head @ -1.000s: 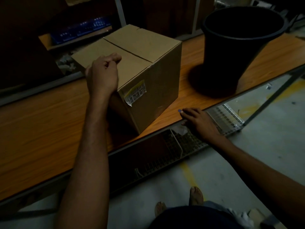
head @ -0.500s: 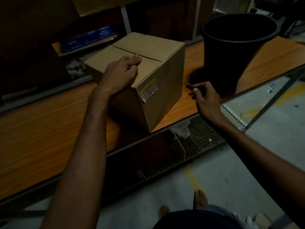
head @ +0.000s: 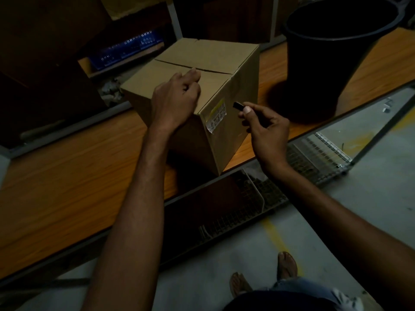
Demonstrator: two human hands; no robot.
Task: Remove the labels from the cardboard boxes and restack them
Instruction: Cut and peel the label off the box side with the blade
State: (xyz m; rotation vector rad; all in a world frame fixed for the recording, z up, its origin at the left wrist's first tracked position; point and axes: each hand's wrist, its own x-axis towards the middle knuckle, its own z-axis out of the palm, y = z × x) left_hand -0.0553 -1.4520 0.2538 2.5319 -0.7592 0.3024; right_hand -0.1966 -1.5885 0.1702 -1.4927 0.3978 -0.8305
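Brown corrugated card makes up the cardboard box (head: 208,61), which stands near the front edge of the wood-grain bench (head: 67,176), one corner turned toward the person. Its top flaps are closed, with a seam running across the top. A white and yellow label (head: 216,117) sits on the right-hand face just below the near top corner, and its lower end looks slightly lifted (the print is too small to read).

The left hand (head: 174,99) rests on the box top beside that corner, its fingers curled in with nothing inside the grip. The right hand (head: 267,129) hovers just beside the label, and its grip is clamped on a small dark tool (head: 238,106) pinched between thumb and fingers. The tool's tip points at the box face, apart from it.

Bare bench surface stretches to the left of the box. To the right stands a black bucket (head: 332,63), apart from the box with a strip of bench between them. Its inside is too dark to tell what it holds.

Below the bench's front edge hangs a wire mesh basket (head: 321,151), and a pale scrap lies in it near the box corner. A blue crate (head: 125,50) sits on a shelf behind. Grey floor (head: 370,209) with a yellow line (head: 272,232) lies below.
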